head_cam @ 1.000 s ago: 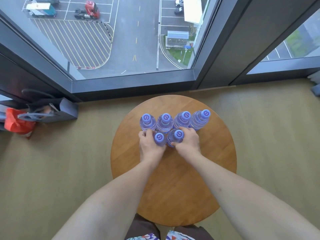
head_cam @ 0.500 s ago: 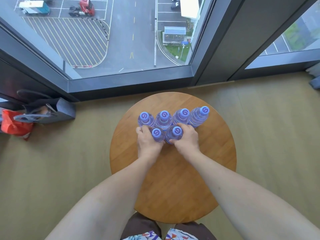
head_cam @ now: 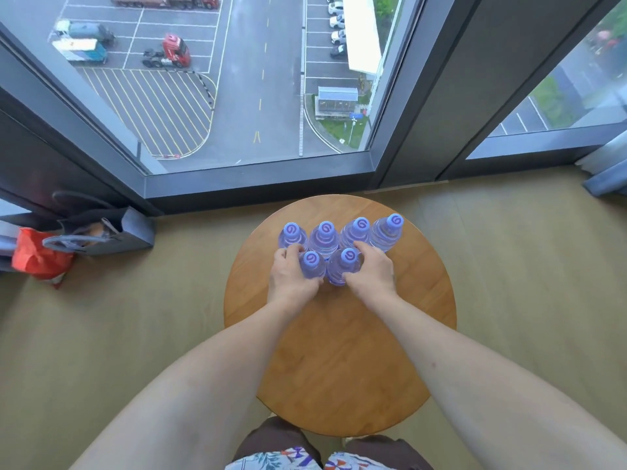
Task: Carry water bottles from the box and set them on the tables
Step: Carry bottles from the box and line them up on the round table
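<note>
**Both hands closed on front bottles**

Left hand wrapped around front-left clear purple-capped plastic bottle; right hand around front-right one. Upright on round wooden counter, four more bottles behind. Beige floor, grey corner windows.

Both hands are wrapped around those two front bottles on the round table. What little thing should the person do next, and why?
Probably let go of both. The left hand grips the front left bottle and the right hand the front right bottle; both look upright on the round table, tucked against the back row of four bottles. They seem placed, so opening the fingers and withdrawing is the likely next step.
</note>
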{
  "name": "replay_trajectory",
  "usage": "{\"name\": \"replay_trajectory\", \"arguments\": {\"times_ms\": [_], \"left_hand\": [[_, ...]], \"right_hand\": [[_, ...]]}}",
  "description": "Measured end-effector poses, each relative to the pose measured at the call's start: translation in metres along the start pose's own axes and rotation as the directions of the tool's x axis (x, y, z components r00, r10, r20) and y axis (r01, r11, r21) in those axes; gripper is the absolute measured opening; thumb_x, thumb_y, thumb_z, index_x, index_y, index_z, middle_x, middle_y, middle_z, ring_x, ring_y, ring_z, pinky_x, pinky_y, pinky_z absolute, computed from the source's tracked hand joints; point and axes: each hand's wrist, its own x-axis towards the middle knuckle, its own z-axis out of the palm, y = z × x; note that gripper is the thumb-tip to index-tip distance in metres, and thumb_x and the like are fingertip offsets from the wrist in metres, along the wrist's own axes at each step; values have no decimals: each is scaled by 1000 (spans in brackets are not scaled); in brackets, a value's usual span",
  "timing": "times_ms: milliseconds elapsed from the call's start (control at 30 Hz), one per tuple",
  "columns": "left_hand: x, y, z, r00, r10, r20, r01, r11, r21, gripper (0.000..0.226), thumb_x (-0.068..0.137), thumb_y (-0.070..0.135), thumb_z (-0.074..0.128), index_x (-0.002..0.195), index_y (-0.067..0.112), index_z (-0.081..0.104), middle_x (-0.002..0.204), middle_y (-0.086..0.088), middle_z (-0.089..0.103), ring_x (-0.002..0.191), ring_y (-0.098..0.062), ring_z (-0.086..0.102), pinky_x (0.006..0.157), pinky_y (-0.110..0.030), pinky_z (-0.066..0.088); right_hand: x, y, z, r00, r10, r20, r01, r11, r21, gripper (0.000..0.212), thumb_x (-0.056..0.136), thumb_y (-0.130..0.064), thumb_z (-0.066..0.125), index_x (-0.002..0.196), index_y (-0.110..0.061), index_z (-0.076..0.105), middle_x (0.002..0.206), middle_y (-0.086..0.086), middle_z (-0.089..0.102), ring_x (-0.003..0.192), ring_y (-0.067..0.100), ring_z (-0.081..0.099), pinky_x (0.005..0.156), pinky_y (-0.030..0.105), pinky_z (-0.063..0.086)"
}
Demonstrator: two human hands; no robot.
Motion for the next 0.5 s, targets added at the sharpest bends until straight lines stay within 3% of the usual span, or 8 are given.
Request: {"name": "replay_trajectory", "arguments": {"times_ms": [167,300,500], "left_hand": [[-25,27,-35,996,10,-88,-4,998,69,61,79,26,79,136,22,57,133,-2,51,123,-22,54,96,-27,43],[-63,51,-51,978,16,-206,-2,998,69,59,79,30,80,133,23,59,132,-6,54,123,-24,54,101,-29,41],[-138,73,-70,947,-5,-322,35,995,88,58,77,36,80,130,21,60,129,-6,56,122,-26,54,98,-31,44]], "right_hand": [[-12,-15,-32,992,-120,30,122,991,-56,55,81,-9,70,136,-11,62,134,13,64,127,32,57,105,37,45],[-32,-24,-58,966,-246,75,253,964,-88,59,83,-17,68,141,-18,60,138,10,63,128,31,57,105,37,46],[-80,-37,-85,892,-433,133,447,888,-105,47,81,-26,65,129,-24,67,115,9,70,115,31,61,95,36,47]]}}
